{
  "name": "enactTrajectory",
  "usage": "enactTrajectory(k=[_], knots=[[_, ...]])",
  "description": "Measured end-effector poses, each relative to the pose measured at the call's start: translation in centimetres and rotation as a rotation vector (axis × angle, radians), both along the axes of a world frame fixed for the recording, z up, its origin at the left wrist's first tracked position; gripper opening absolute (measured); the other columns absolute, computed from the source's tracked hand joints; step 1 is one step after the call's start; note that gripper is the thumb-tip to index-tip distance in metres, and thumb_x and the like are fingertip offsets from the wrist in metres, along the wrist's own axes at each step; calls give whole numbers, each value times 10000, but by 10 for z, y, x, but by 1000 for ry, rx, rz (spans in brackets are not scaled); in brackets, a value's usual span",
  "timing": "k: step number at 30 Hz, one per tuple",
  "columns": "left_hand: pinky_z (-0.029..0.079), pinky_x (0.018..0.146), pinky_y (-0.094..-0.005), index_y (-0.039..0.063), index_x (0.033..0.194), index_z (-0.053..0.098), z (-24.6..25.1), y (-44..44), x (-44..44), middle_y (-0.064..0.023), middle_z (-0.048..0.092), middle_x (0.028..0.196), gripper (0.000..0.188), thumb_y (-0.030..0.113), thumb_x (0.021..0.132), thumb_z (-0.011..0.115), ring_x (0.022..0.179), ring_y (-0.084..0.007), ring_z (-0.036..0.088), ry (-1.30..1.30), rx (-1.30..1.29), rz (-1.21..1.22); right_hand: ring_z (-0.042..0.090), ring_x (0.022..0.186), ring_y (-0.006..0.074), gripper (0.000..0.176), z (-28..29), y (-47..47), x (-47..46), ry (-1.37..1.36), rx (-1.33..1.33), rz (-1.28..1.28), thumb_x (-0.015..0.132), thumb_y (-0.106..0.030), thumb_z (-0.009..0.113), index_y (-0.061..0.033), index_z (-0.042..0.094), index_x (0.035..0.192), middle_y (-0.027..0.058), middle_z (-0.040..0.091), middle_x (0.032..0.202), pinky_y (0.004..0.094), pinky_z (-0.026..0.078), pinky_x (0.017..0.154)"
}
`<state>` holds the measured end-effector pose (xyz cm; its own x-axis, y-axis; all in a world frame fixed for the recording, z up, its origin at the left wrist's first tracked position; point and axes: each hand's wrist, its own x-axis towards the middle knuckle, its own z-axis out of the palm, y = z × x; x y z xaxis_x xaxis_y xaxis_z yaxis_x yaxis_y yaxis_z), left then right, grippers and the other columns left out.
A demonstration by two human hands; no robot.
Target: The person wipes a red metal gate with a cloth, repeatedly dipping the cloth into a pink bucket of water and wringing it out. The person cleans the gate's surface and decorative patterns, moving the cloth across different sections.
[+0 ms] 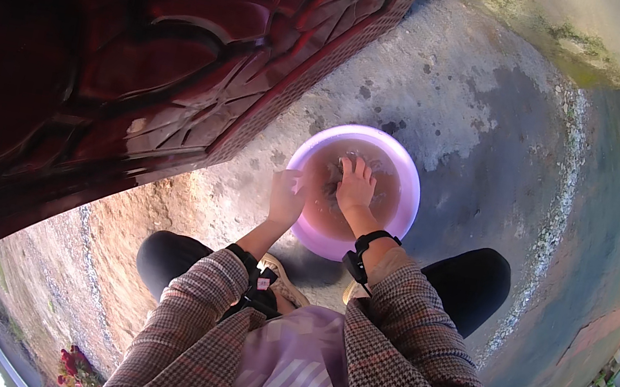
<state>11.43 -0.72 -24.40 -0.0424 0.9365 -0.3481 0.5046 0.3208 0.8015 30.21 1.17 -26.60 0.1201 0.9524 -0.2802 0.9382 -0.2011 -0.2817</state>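
Note:
A round purple plastic basin (410, 202) stands on the concrete ground in front of me, holding murky brownish water. Something dark, perhaps cloth, shows faintly in the water (323, 205); I cannot tell what it is. My right hand (356, 186) is over the middle of the basin, fingers spread, at or just in the water beside the dark shape. At the basin's left rim is my left hand (287, 197), somewhat blurred, with its fingers bent; whether it grips the rim or anything else is unclear. Both wrists wear black straps.
A large dark red embossed panel (204, 50) slants over the upper left, close to the basin. My bent knees flank the basin's near side. Rough concrete (417, 82) with wet spots surrounds it. A pale mossy block (586, 37) lies at the upper right; red flowers (76, 370) show at the lower left.

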Motion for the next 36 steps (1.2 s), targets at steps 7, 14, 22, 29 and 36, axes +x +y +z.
enactTrajectory(k=[7, 14, 22, 29, 36], knots=[[506, 910, -465, 113, 1385, 430, 35, -13, 16, -80, 520, 1295, 540, 395, 961, 610, 1178, -232, 558, -554, -756, 86, 597, 1062, 358, 371, -48, -22, -5, 304, -298, -448, 841, -138, 643, -91, 603, 1206, 173, 609, 1147, 497, 493, 880], [454, 979, -568, 132, 1335, 502, 31, 4, 22, -108, 565, 1274, 478, 491, 1021, 464, 1254, -298, 503, -858, -987, 500, 643, 784, 234, 222, 11, -35, -50, 1385, -603, -1095, 861, -95, 581, 28, 621, 1041, 129, 644, 914, 382, 510, 656], [504, 971, -464, 16, 1309, 505, 16, 6, 43, -152, 591, 1244, 336, 136, 1025, 373, 1125, -295, 599, -1061, -882, 414, 592, 1031, 203, 532, 62, -5, -16, 875, -209, -728, 902, -376, 685, -4, 527, 1249, 119, 593, 1138, 363, 490, 873], [561, 652, -391, 125, 1322, 511, 44, 16, 57, -84, 655, 1071, 513, 491, 1068, 256, 878, -233, 658, -1171, -849, 301, 663, 944, 345, 516, 78, -2, -19, 878, -148, -530, 934, -486, 599, -9, 651, 1123, 223, 682, 1008, 420, 494, 840], [342, 1093, -594, 238, 1484, 399, 40, 15, 43, -72, 457, 1486, 693, 684, 987, 215, 1354, -312, 437, -1077, -1168, 216, 564, 1187, 343, 434, 126, -8, -17, 357, -19, -241, 993, -386, 510, -68, 588, 1278, 170, 634, 1240, 456, 390, 1052]])
